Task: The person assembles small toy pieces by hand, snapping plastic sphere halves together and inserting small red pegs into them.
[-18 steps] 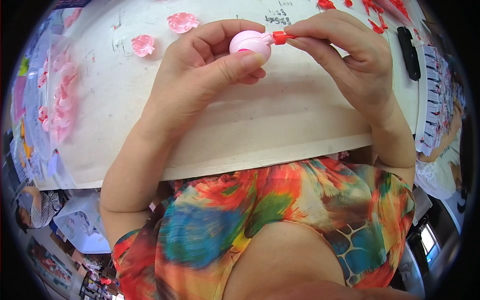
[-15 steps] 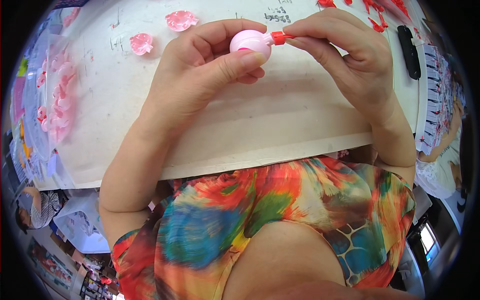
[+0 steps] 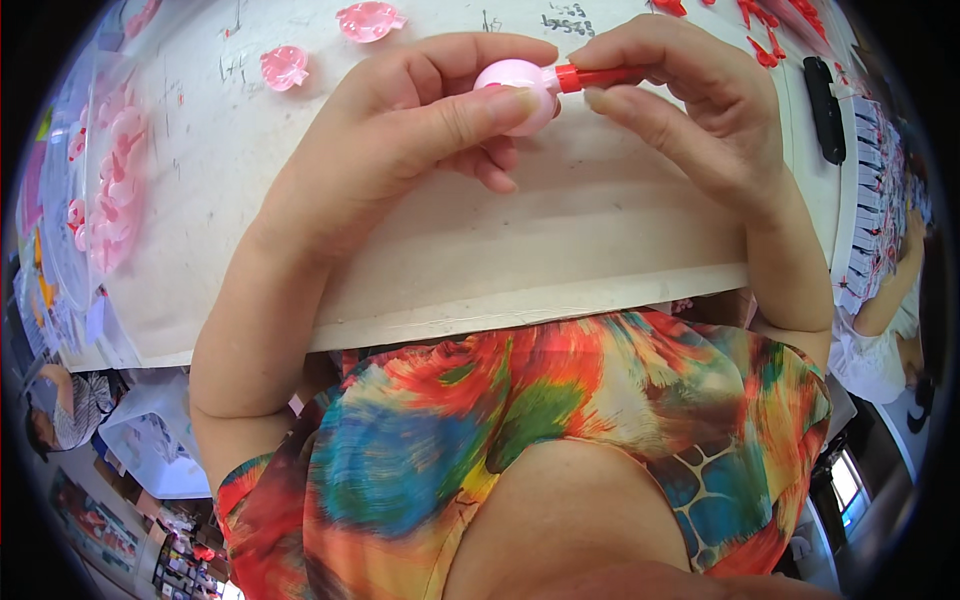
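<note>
My left hand (image 3: 430, 115) grips a pale pink, glossy round plastic piece (image 3: 512, 75) between thumb and fingers, its short neck pointing right. On that neck sits the wider collar of a red plastic piece (image 3: 569, 78), whose slim stem runs right into my right hand (image 3: 690, 105). The fingers of that hand curl around the stem; the thumb tip stands a little below it. Where the stem ends is hidden by the fingers. Beyond my left hand lie two pink shell-like plastic pieces, one nearer (image 3: 285, 68) and one farther (image 3: 370, 21).
A clear bag of pink parts (image 3: 120, 180) lies on the white tabletop (image 3: 540, 230) at the left. Red parts (image 3: 765, 45) are scattered at the far right, near a black elongated object (image 3: 824, 110). Other people's arms (image 3: 895, 275) show at the right and left edges.
The pink piece has shifted slightly right with my left hand. My right thumb has come away from the red piece, and more of its stem shows.
</note>
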Action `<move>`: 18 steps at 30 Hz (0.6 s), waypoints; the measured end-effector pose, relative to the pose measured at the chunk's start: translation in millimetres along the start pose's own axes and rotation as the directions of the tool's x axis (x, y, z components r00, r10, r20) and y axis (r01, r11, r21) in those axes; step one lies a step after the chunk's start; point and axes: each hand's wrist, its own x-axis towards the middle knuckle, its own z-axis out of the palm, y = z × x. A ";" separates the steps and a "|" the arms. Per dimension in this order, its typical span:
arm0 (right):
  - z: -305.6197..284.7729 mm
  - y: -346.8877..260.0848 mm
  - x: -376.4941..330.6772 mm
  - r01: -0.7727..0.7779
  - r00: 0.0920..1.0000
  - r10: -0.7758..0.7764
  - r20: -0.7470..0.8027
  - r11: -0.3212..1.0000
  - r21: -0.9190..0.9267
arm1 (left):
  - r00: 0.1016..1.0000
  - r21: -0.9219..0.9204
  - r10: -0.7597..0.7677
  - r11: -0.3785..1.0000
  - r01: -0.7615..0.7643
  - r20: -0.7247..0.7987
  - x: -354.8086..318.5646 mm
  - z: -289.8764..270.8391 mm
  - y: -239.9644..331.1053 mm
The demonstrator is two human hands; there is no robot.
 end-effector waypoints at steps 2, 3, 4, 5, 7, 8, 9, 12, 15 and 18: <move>4.0 2.2 -2.2 -0.084 0.995 0.092 -0.034 0.979 0.183 | 1.000 0.031 0.028 0.999 -0.028 -0.008 -1.4 -1.1 1.9; 3.5 5.2 -3.1 -0.089 0.995 0.096 -0.031 0.979 0.182 | 1.000 0.026 0.027 0.999 -0.027 -0.005 -0.2 -1.7 1.2; 2.0 9.1 -4.2 -0.045 0.999 0.047 -0.016 0.994 0.099 | 1.000 0.021 0.012 1.000 -0.012 0.024 1.0 -2.2 0.8; 1.2 11.3 -5.2 0.002 1.000 -0.002 0.004 1.000 0.016 | 0.999 0.017 -0.003 1.000 0.002 0.053 1.9 -2.3 0.3; 1.6 8.8 -4.5 0.032 0.999 -0.032 -0.005 0.999 -0.012 | 0.999 -0.012 -0.018 1.000 0.018 0.050 1.8 -1.5 0.1; 1.8 7.8 -4.0 0.063 0.998 -0.064 -0.015 0.997 -0.040 | 0.998 -0.039 -0.032 0.999 0.033 0.047 1.8 -1.0 0.2; 1.9 7.7 -3.8 0.062 0.998 -0.063 -0.014 0.997 -0.041 | 0.998 -0.041 -0.031 0.999 0.033 0.048 1.6 0.0 1.0; 1.8 8.1 -3.3 0.088 0.996 -0.090 -0.018 0.992 -0.094 | 0.998 -0.010 -0.055 0.998 0.055 -0.026 -0.6 2.6 2.3; 0.6 8.7 -4.4 0.025 0.999 -0.025 0.029 1.000 -0.016 | 0.999 0.038 0.007 0.999 -0.006 -0.033 -2.1 1.9 1.8; 3.0 8.0 -6.3 -0.084 0.995 0.081 0.053 0.994 0.063 | 0.999 0.005 -0.035 0.999 0.035 -0.038 -1.0 1.1 5.6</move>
